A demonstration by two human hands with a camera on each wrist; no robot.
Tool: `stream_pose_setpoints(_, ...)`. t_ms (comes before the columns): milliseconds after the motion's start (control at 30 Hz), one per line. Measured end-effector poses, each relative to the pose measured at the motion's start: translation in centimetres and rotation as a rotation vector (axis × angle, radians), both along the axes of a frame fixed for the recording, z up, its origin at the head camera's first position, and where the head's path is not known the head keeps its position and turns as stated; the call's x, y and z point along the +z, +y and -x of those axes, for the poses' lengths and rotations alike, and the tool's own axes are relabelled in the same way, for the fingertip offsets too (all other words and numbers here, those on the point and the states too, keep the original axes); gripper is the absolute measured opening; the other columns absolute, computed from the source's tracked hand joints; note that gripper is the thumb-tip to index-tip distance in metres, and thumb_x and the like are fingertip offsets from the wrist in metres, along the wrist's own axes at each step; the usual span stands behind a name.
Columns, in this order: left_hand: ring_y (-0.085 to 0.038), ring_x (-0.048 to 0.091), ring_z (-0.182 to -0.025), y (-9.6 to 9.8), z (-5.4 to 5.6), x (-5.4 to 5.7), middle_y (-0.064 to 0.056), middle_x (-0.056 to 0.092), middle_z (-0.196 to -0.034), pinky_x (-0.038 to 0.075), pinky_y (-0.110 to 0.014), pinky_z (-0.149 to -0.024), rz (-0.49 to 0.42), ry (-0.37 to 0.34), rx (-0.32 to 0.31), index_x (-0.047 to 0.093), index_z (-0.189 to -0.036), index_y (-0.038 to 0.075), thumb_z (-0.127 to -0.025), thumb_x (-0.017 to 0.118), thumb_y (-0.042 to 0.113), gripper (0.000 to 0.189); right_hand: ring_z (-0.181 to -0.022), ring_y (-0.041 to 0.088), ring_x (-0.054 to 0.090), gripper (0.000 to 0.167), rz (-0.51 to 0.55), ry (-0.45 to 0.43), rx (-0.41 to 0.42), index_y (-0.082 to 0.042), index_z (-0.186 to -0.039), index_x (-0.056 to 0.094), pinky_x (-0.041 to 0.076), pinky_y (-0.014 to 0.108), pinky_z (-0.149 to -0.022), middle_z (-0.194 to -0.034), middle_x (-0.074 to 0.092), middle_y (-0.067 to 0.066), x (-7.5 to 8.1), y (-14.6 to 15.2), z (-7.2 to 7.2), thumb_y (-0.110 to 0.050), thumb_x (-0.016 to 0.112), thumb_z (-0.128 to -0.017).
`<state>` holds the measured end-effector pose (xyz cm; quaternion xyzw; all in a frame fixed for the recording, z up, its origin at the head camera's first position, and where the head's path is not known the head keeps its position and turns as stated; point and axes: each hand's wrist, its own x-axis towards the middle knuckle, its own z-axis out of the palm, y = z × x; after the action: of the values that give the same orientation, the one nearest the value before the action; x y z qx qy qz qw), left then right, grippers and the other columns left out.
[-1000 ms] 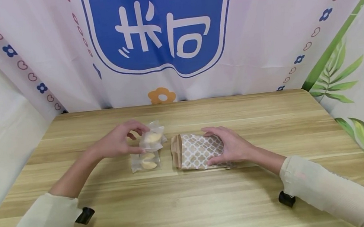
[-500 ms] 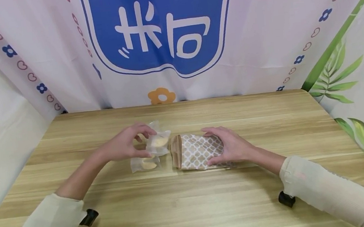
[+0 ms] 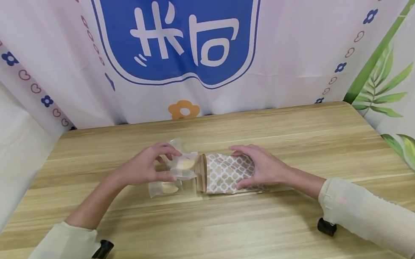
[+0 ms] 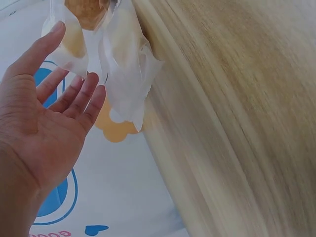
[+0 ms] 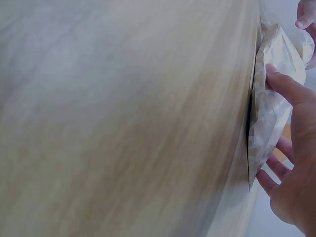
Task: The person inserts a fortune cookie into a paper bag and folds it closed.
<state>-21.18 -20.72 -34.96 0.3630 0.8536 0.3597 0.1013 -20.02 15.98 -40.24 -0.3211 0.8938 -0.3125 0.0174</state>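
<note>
My left hand (image 3: pixel 144 164) pinches a clear-wrapped, pale yellow crescent, like a fortune cookie (image 3: pixel 186 165), between thumb and fingers. Its wrapper overlaps the open brown mouth of a patterned paper bag (image 3: pixel 222 172). The bag lies flat, mouth to the left, while my right hand (image 3: pixel 259 166) grips its closed end, thumb on the near side and fingers on the far side. A second wrapped fortune cookie (image 3: pixel 168 188) lies below the left hand. Behind the held one shows another clear wrapper (image 3: pixel 175 143), mostly hidden. In the left wrist view the held fortune cookie (image 4: pixel 74 44) hangs from the fingertips.
Everything lies on a wood-grain table (image 3: pixel 219 235). A printed white curtain (image 3: pixel 291 51) with a blue emblem stands along the back edge, and a leaf-patterned cloth (image 3: pixel 411 93) hangs at the right. Black wrist cameras show under both sleeves.
My left hand has lifted one wrapped fortune cookie off the group and carried it right and slightly nearer, to the bag's mouth. The right hand and bag have stayed put.
</note>
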Motion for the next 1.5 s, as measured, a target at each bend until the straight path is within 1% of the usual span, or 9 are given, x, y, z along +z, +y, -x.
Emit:
stream_pose_setpoints(133,-0.034,0.059,-0.107,0.3,0.0,-0.2,-0.012,0.062,-0.122,0.057,-0.052,-0.09,0.003,0.001,-0.008,0.065,-0.13,-0.003,-0.084,0.089,0.016,0.055,-0.132,0.034,0.054,0.107,-0.002,-0.004,0.0,-0.009,-0.153,0.046,0.038,0.061,-0.114,-0.137,0.066,0.007,0.2,0.0,-0.1,-0.045,0.097,-0.066)
stream_pose_setpoints(300,-0.031,0.058,-0.108,0.8,0.1,-0.4,-0.011,0.062,-0.124,0.056,-0.053,-0.091,0.015,-0.002,-0.022,0.066,-0.13,-0.002,-0.084,0.088,0.019,0.055,-0.132,0.033,0.054,0.107,-0.003,-0.012,-0.002,-0.009,-0.154,0.046,0.038,0.06,-0.114,-0.137,0.066,0.006,0.3,-0.1,-0.1,-0.045,0.097,-0.066)
stream_pose_setpoints(433,-0.029,0.058,-0.11,1.1,0.1,-0.4,-0.012,0.061,-0.125,0.055,-0.053,-0.091,0.02,0.001,-0.032,0.066,-0.129,-0.002,-0.084,0.088,0.017,0.053,-0.133,0.034,0.054,0.107,-0.004,-0.011,0.001,-0.008,-0.153,0.046,0.038,0.06,-0.114,-0.137,0.066,0.006,0.2,-0.1,-0.1,-0.044,0.097,-0.066)
stream_pose_setpoints(600,-0.033,0.059,-0.111,1.5,0.1,-0.5,-0.014,0.061,-0.126,0.055,-0.054,-0.092,0.032,0.007,-0.041,0.067,-0.129,-0.001,-0.085,0.087,0.018,0.052,-0.132,0.034,0.055,0.107,-0.003,-0.01,-0.001,-0.008,-0.153,0.047,0.038,0.06,-0.114,-0.137,0.066,0.006,0.1,-0.1,0.1,-0.044,0.097,-0.066)
stream_pose_setpoints(800,-0.033,0.059,-0.109,2.1,0.0,-0.6,-0.014,0.061,-0.125,0.055,-0.05,-0.089,0.06,0.057,-0.052,0.068,-0.127,-0.001,-0.085,0.086,0.021,0.051,-0.131,0.034,0.055,0.107,-0.003,-0.008,-0.001,-0.008,-0.153,0.046,0.038,0.06,-0.113,-0.137,0.066,0.006,0.1,-0.1,0.1,-0.045,0.097,-0.066)
stream_pose_setpoints(933,-0.033,0.057,-0.107,2.5,0.0,-0.7,-0.013,0.06,-0.123,0.054,-0.05,-0.089,0.077,0.07,-0.051,0.068,-0.127,-0.001,-0.083,0.086,0.017,0.051,-0.132,0.033,0.055,0.107,-0.002,-0.008,-0.002,-0.009,-0.153,0.046,0.038,0.06,-0.114,-0.137,0.066,0.006,0.1,-0.1,0.1,-0.044,0.097,-0.066)
stream_pose_setpoints(1233,-0.034,0.057,-0.114,3.1,-0.1,-0.6,-0.016,0.057,-0.126,0.054,-0.049,-0.096,0.137,0.099,-0.041,0.066,-0.128,-0.005,-0.081,0.086,0.009,0.053,-0.133,0.033,0.054,0.108,-0.006,-0.028,-0.011,-0.008,-0.154,0.046,0.037,0.058,-0.116,-0.138,0.066,0.006,0.3,-0.3,0.1,-0.039,0.099,-0.064)
stream_pose_setpoints(1367,-0.034,0.056,-0.115,3.2,0.0,-0.5,-0.016,0.057,-0.126,0.053,-0.051,-0.098,0.148,0.115,-0.035,0.067,-0.127,-0.006,-0.079,0.085,0.005,0.052,-0.133,0.033,0.054,0.108,-0.007,-0.03,-0.01,-0.009,-0.154,0.046,0.037,0.058,-0.116,-0.138,0.066,0.006,0.3,-0.3,0.1,-0.038,0.099,-0.065)
stream_pose_setpoints(1500,-0.033,0.055,-0.115,3.4,-0.1,-0.4,-0.016,0.057,-0.125,0.053,-0.051,-0.098,0.153,0.132,-0.038,0.067,-0.127,-0.006,-0.079,0.085,0.005,0.052,-0.133,0.033,0.054,0.107,-0.005,-0.023,-0.006,-0.008,-0.153,0.046,0.036,0.059,-0.116,-0.137,0.066,0.007,0.3,-0.3,0.1,-0.039,0.099,-0.065)
